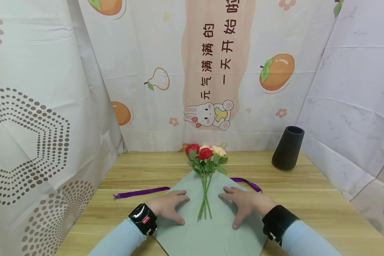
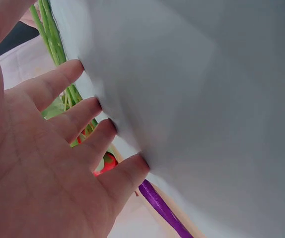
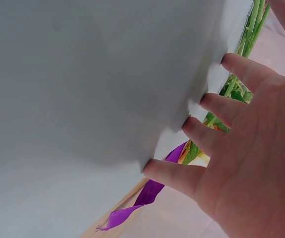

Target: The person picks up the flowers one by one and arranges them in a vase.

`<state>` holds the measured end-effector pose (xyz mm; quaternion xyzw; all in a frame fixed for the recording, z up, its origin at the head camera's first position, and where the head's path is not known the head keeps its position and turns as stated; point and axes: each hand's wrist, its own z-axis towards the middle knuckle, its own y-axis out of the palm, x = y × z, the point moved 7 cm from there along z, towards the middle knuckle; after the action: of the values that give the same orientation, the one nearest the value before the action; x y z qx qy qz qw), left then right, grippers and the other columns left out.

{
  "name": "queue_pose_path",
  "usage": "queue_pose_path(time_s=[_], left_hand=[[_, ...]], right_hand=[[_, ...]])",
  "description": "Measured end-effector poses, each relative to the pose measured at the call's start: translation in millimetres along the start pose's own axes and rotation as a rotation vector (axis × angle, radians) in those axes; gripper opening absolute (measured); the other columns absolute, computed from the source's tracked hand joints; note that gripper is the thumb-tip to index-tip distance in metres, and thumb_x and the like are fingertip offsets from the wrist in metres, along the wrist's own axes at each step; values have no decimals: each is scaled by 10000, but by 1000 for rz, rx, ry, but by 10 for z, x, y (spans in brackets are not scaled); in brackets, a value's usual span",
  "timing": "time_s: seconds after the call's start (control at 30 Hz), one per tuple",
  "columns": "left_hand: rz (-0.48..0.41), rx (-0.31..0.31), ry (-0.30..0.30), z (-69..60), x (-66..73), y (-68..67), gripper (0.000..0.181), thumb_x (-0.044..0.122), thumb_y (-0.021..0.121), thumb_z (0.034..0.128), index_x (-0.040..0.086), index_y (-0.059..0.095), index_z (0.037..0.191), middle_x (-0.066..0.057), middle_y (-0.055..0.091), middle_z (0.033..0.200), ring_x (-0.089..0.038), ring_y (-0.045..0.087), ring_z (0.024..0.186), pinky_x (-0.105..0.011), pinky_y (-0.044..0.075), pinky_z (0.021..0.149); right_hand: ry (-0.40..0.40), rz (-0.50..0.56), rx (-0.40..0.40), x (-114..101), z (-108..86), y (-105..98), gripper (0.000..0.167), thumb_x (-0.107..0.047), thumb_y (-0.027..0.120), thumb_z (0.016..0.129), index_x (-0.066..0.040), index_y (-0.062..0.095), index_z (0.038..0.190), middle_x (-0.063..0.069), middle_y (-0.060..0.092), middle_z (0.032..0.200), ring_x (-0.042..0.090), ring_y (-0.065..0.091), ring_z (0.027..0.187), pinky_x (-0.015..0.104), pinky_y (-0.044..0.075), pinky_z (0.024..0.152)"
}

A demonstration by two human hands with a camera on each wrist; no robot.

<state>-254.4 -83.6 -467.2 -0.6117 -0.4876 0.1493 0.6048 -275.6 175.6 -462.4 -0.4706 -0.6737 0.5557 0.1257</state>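
Observation:
A pale grey-green sheet of wrapping paper [image 1: 217, 238] lies on the table with one corner pointing away. Down its middle runs a small bunch of red and cream roses [image 1: 206, 153], the green stems [image 1: 205, 199] crossing toward me. My left hand [image 1: 169, 206] touches the sheet left of the stems, fingers spread. On the other side, my right hand [image 1: 243, 204] rests its spread fingertips on the paper. Both wrist views show fingertips on the sheet and nothing held. A purple ribbon [image 1: 142, 192] passes under the paper, its ends showing at both sides.
A black vase [image 1: 288, 148] stands at the back right of the wooden table [image 1: 320, 202]. Printed curtains [image 1: 147, 106] hang behind the table and along both sides.

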Motion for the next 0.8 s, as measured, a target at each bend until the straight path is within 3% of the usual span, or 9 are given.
queue_pose_path(time_s=[0.37, 0.8], left_hand=[[-51, 8, -15, 66, -26, -80, 835, 413, 871, 765, 157, 523, 1479, -101, 314, 1630, -333, 284, 1484, -558, 285, 1151], [-82, 26, -20, 195, -126, -98, 859, 422, 874, 748, 160, 519, 1484, -88, 309, 1635, -328, 268, 1492, -559, 271, 1156]], right_hand=[[23, 0, 29, 71, 92, -39, 1071, -533, 930, 649, -242, 438, 1554, 101, 259, 1657, 384, 210, 1510, 648, 252, 1133], [40, 49, 9, 116, 160, -96, 1091, -448, 951, 662, -217, 401, 1575, 133, 207, 1668, 412, 143, 1521, 659, 215, 1140]])
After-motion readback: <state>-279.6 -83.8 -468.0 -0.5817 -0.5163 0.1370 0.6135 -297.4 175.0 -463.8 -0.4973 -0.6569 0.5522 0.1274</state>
